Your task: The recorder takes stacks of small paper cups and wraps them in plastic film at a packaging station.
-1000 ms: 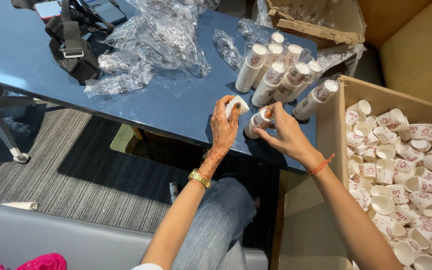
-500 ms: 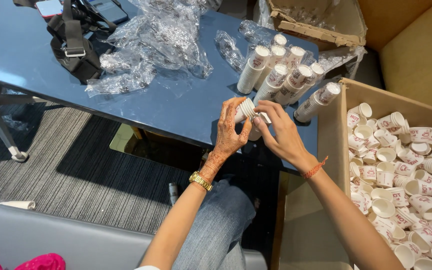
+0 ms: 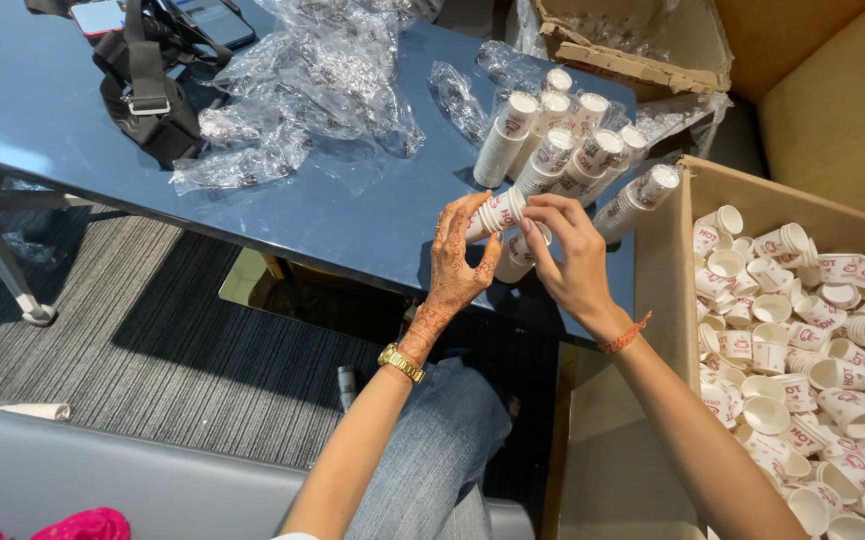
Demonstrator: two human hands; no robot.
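Just above the near edge of the blue tabletop (image 3: 353,230), the left hand (image 3: 458,262) is holding a short stack of paper cups (image 3: 499,212) on its side, thumb and fingers closed round the base so the open rims are pointing toward the right hand (image 3: 565,262). The right hand's fingertips (image 3: 541,205) are pinching together at the rim of the end cup, a grip that fits peeling one cup off the nest; a second short stack (image 3: 515,257) is sitting under its palm, though I cannot quite tell whether the hand is holding it or only covering it.

Beyond the held stack, longer sleeves of nested cups (image 3: 563,150) are lying side by side on the tabletop, handy for the next pick. To the right of the held stack, the cardboard box (image 3: 678,260) is standing open beside the person's knee, with loose single cups (image 3: 813,340) heaped inside, close enough for a short drop. To the left of the held stack, crumpled clear wrappers (image 3: 303,90) are lying pushed aside, with a black strap bag (image 3: 148,95) farther left.

Compared with a second ago, the left hand is now gripping a fuller stack tilted up toward the right, and the right hand is sitting higher, meeting its rim instead of resting on the low stack at the tabletop edge.
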